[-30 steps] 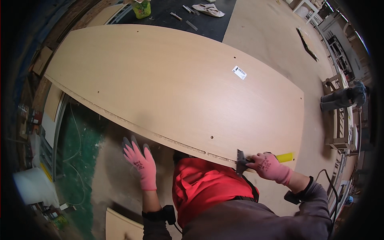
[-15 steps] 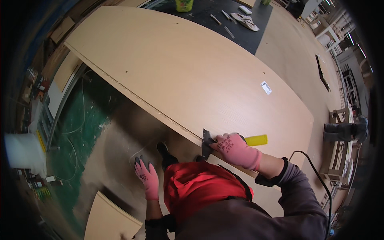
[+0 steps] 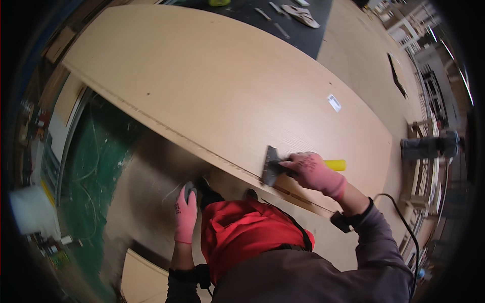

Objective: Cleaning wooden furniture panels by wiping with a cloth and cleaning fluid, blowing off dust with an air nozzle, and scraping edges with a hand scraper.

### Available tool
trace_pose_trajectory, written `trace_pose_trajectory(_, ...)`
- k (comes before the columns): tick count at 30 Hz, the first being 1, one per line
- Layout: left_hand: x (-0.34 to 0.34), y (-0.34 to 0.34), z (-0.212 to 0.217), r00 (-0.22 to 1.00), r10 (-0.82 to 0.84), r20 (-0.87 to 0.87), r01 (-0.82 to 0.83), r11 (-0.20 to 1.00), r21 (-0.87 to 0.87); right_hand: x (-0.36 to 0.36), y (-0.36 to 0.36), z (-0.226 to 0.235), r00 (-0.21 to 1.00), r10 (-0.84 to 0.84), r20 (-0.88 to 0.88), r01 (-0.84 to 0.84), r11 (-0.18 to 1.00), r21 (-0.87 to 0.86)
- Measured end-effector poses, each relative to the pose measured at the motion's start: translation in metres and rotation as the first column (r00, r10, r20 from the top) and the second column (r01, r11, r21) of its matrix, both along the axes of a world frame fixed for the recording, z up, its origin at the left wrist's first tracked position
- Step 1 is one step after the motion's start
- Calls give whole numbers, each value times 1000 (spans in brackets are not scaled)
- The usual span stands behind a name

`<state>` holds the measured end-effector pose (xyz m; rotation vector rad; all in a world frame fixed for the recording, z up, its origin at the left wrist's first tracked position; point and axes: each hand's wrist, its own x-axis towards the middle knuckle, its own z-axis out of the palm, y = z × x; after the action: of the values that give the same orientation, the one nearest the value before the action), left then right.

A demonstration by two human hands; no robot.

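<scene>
My right hand, in a pink glove with a dark palm, is closed around a wide scraper. The tool has a dark head and a yellow handle end that sticks out past my hand. Its head is at the near edge of a large light wood-coloured panel; whether it touches the panel I cannot tell. My left hand, gloved the same way, hangs in the air short of the panel. Its grey fingertips are curled together, and nothing shows in them.
A dark tabletop beyond the panel bears a pale cloth-like piece and several small sticks. A curved board lies low at the left. A black cable loops beside my right arm. Another person is at the far right.
My right hand has moved the scraper slightly right and up, turning its head. The fingers of my left hand, spread before, have curled in. The whole view has shifted a little.
</scene>
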<state>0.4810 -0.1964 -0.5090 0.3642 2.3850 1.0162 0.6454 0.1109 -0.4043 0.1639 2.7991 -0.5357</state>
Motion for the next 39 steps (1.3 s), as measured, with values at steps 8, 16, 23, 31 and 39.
trace_pose_trajectory(8, 58, 95, 15, 917, -140, 374, -11, 927, 375, 266, 41, 22, 884, -438, 166, 404, 892, 203)
trace_pose_trajectory(16, 78, 113, 8, 889, -10, 458, -167, 924, 345, 459, 33, 40, 783, -572, 244, 518, 818, 252)
trace_pose_trajectory(23, 58, 106, -14, 825, -2, 566, -193, 939, 285, 505, 23, 10, 775, -588, 232, 520, 802, 295)
trace_pose_trajectory(31, 73, 112, -6, 833, 3, 553, -215, 923, 319, 494, 20, -1, 794, -570, 212, 497, 809, 313)
trace_pose_trajectory(39, 60, 102, -18, 821, 37, 569, -246, 923, 296, 444, 12, -8, 890, -448, 89, 412, 872, 263)
